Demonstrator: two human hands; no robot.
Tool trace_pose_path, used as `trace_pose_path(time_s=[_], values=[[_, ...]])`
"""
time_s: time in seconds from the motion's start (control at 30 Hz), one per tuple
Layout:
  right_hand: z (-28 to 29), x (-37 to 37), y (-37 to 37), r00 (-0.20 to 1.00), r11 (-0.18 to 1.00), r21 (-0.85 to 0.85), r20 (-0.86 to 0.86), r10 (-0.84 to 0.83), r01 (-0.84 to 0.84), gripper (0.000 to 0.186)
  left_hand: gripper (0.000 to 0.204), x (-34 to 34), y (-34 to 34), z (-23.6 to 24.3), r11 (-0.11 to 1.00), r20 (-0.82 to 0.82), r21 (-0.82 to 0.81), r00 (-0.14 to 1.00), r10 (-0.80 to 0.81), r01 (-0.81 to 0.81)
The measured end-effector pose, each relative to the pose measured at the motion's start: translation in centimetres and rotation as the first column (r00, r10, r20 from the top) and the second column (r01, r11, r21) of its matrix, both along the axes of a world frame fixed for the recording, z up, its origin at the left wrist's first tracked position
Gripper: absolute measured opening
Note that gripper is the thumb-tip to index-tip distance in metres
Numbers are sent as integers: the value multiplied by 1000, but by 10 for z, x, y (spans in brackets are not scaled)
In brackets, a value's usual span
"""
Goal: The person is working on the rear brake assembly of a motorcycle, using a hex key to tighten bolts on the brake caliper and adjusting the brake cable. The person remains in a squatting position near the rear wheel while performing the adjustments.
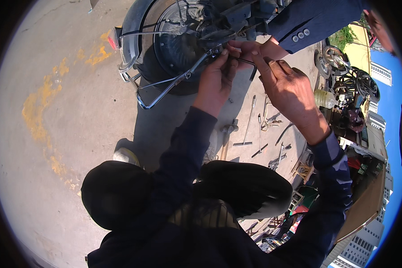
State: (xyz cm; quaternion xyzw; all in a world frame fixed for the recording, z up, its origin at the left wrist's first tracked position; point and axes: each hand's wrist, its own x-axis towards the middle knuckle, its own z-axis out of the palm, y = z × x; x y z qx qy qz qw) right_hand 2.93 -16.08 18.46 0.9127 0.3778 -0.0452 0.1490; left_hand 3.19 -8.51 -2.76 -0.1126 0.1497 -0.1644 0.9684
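A black L-shaped hex key [253, 73] spans the space between my hands, beside the hub of an upright wheel [149, 49]. My left hand [216, 82] is closed in a pinch at the key's inner end; what that end meets is hidden. At the key's bend are the bent fingers of my right hand [288, 87], closed on it, the thumb out of sight. Behind the key, another person's hand [272, 49] reaches in from a dark blue buttoned sleeve [306, 29]. A chrome stand [161, 98] with a coil spring [198, 62] lies left of my left hand.
Tools lie on the concrete, among them a hammer [228, 129], a T-handle wrench [250, 118] and a black hose [283, 134]. A plastic jug [325, 99] and motorcycle parts [353, 89] stand at the right. My bent knees [243, 187] are below.
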Motion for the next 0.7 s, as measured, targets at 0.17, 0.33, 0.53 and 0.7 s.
trace_pose_path(time_s=[0.17,0.33,0.53,0.7], values=[[-2,5,-16,875,911,162,-385,-295,379,37,20,-5,-9,9,998,60,58,998,-2,-1],[16,-22,-44,535,333,426,-743,-401,841,44,22,-17,-3,74,960,183,210,972,148,-186],[7,-46,-61,227,-212,318,-903,-365,924,77,22,-66,-13,102,48,864,502,500,-49,-863],[1,-48,-83,173,-235,219,-965,-198,947,58,24,-84,-32,87,-226,900,243,306,-311,-943]])
